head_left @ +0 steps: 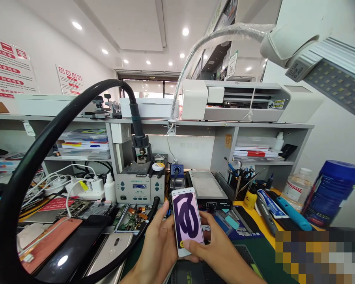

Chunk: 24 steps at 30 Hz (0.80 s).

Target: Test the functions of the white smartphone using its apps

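A white smartphone is held upright over the bench, its lit screen showing thick dark purple strokes on a pale pink ground. My left hand wraps the phone's left edge and supports it from behind. On the other side, my right hand grips the right edge, its thumb lying on the lower screen near a small yellow icon. The back of the phone and some fingertips are hidden.
Behind the phone stand a grey hot-air rework station and a flat heating plate. A thick black hose arches across the left. Several phones, including a black one, lie at left. Bottles, a blue canister and tools crowd the right.
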{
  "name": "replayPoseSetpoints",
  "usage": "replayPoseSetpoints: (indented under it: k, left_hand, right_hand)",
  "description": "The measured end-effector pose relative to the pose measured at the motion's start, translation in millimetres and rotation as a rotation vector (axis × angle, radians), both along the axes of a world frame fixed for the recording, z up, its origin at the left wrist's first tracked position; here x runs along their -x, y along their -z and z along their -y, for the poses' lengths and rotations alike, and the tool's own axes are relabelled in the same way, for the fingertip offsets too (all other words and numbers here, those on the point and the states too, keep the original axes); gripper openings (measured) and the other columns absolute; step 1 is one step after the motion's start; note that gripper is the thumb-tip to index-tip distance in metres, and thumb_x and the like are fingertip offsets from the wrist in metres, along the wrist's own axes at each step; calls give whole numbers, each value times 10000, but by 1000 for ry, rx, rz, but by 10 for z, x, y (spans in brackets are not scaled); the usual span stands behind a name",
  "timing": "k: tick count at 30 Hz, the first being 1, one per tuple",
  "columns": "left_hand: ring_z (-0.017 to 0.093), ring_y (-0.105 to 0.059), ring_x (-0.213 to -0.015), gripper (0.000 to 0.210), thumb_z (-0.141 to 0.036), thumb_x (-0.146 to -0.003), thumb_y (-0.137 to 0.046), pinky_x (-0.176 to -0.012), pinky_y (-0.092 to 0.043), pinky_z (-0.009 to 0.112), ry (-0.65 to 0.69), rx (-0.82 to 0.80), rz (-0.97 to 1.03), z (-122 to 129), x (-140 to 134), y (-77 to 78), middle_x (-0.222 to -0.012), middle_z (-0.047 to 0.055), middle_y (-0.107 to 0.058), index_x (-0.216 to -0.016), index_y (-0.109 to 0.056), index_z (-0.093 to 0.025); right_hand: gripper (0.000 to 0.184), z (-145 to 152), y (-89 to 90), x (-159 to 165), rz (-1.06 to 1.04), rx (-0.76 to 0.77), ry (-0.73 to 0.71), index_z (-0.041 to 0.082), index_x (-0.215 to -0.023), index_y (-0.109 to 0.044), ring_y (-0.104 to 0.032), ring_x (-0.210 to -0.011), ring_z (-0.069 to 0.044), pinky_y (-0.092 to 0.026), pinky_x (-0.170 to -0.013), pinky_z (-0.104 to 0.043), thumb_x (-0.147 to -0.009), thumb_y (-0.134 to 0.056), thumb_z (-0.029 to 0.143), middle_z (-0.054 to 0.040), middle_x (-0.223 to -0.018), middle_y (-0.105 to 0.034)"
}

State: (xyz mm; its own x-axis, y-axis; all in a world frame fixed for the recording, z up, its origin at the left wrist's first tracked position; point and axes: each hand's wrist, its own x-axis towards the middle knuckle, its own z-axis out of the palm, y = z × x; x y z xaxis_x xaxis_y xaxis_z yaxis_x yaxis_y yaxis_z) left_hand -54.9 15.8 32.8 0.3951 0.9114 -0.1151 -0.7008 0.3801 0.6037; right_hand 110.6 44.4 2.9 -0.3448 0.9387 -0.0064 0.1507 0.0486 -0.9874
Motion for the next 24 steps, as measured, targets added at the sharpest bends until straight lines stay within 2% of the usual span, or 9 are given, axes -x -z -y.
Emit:
replayPoseSetpoints:
  k: [4,7,12,17,24]
  left_hand:
    - [284,-654,-881,657,-613,-899,-452,-723,-517,371,-16,-19,-2,-27,24,-25,-1026,173,-683,-1303,-559,-106]
    - [278,-650,-854,655,-617,-902,-434,-708,-528,385,-30,-31,-9,-30,41,-40,-1009,174,-676,-1282,-567,-101]
    - [299,-633,-786,687,-639,-899,-390,-653,-536,452,-58,-48,-77,-36,67,-74,-938,174,-660,-1194,-608,-59]
    - [288,-624,-794,714,-649,-899,-369,-614,-528,391,-55,-80,-96,-54,83,-94,-957,176,-649,-1171,-625,-40]
    - [291,-619,-822,708,-648,-903,-371,-619,-522,382,-58,-104,-88,-47,90,-91,-965,177,-640,-1180,-624,-48]
  right_hand:
    - [882,-94,103,-44,55,10,71,229,-1392,-351,-631,-867,-212,-535,-641,-298,-680,-769,540,-139,-1266,-525]
    - [896,-132,136,-68,70,11,95,234,-1405,-341,-630,-856,-202,-529,-644,-293,-682,-764,551,-136,-1277,-511]
    - [872,-158,99,-85,63,10,107,229,-1392,-351,-621,-848,-185,-527,-647,-283,-692,-754,559,-132,-1299,-483]
    - [861,-164,44,-92,44,34,119,223,-1379,-370,-596,-757,-152,-520,-592,-270,-687,-758,556,-126,-1277,-495]
    - [855,-139,-33,-79,21,52,132,219,-1353,-380,-604,-779,-171,-526,-555,-275,-665,-776,539,-139,-1268,-486]
